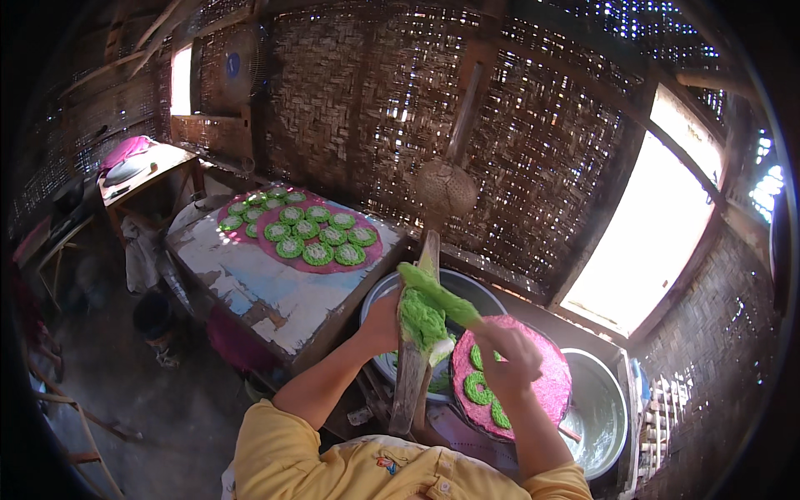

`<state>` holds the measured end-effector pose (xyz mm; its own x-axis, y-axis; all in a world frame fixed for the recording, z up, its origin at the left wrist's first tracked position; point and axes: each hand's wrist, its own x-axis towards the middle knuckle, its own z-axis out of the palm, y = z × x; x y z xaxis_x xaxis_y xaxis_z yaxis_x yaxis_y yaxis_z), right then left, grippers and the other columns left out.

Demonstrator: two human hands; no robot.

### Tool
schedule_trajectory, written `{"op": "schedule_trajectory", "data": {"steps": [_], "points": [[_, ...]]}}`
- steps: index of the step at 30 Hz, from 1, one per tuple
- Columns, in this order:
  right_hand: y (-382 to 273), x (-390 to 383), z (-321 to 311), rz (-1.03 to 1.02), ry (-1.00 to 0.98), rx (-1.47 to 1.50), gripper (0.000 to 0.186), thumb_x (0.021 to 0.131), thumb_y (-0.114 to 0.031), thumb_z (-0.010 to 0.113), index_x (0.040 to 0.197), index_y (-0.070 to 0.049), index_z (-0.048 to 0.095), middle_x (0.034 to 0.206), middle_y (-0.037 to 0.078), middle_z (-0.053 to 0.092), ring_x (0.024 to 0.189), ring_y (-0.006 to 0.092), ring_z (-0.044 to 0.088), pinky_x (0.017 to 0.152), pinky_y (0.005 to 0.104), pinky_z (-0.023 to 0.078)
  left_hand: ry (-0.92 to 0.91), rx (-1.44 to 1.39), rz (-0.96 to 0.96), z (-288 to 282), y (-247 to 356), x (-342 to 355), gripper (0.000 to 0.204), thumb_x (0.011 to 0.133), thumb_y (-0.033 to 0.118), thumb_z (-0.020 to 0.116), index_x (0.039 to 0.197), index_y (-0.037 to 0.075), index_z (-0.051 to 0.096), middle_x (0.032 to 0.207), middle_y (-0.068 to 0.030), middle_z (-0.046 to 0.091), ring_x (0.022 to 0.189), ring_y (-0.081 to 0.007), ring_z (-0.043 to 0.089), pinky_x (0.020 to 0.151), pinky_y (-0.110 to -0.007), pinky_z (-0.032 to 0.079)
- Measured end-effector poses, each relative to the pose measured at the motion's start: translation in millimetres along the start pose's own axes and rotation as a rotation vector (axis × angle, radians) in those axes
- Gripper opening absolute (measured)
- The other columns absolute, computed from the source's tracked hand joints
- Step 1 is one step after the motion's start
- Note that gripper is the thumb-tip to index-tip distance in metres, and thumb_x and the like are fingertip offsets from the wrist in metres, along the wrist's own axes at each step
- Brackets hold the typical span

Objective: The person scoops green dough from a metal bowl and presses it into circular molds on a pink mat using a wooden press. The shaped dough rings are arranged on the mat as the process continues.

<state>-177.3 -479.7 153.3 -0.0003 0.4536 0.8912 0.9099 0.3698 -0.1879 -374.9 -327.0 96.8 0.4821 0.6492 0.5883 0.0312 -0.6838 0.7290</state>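
A lump of soft green dough (423,320) sits on a long wooden beam (408,383) in front of me. Against the beam's left side rests my left hand (383,323); its fingers are mostly hidden behind the wood and dough. My right hand (510,357) is closed around the lower end of a flat paddle (442,297) thickly coated in green dough, which slants up and left over the lump. Below that hand lies a round pink mat (527,342) with a few lacy green dough rings (477,388) on it.
A grey-blue basin (492,292) stands under the beam, with a pale basin (621,408) at right. On the worn table (242,287) at left, pink mats (371,254) carry several green rings. A woven wall (333,117), wooden post (462,117) and bright window (646,225) lie beyond.
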Motion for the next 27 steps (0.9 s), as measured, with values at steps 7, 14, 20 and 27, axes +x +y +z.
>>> {"op": "schedule_trajectory", "data": {"steps": [7,14,20,27], "points": [[-24.4,-11.9,-8.1,-0.009,-0.221,0.173,0.013,0.073,-0.007,0.071,0.084,-0.005,0.064,0.068,0.006,0.064,0.055,0.0147,0.061,0.049,0.0264,0.046,0.024,-0.479,-0.261,-7.1,-10.1,3.9,0.062,0.061,0.012,0.081,0.115,0.003,0.053,0.107,-0.0073,0.06,0.094,-0.0155,0.056,0.083,-0.032,0.045],[8.1,4.7,26.8,0.021,-0.056,0.01,0.019,0.072,-0.011,0.07,0.089,-0.006,0.063,0.067,0.006,0.062,0.054,0.0188,0.06,0.048,0.0298,0.045,-0.063,-0.141,0.019,-2.2,0.9,-5.6,0.055,0.064,-0.001,0.077,0.114,0.004,0.052,0.102,-0.0062,0.059,0.09,-0.0114,0.055,0.08,-0.032,0.05],[-5.0,-24.7,24.1,0.021,-0.244,0.003,0.023,0.071,-0.013,0.072,0.09,-0.004,0.063,0.066,0.007,0.061,0.057,0.0195,0.061,0.05,0.0308,0.046,0.017,-0.723,-0.32,-6.8,-17.0,-12.6,0.038,0.083,0.025,0.058,0.115,0.006,0.051,0.107,-0.0091,0.057,0.092,-0.0196,0.059,0.079,-0.036,0.051],[13.5,4.6,17.2,0.478,-0.293,0.186,0.02,0.076,-0.019,0.071,0.09,-0.005,0.065,0.063,0.008,0.062,0.057,0.0139,0.06,0.057,0.0288,0.047,0.018,0.173,0.002,-17.1,-9.1,-2.4,0.046,0.069,0.03,0.071,0.106,0.006,0.059,0.091,-0.0129,0.065,0.087,-0.0292,0.063,0.075,-0.038,0.049]]}}
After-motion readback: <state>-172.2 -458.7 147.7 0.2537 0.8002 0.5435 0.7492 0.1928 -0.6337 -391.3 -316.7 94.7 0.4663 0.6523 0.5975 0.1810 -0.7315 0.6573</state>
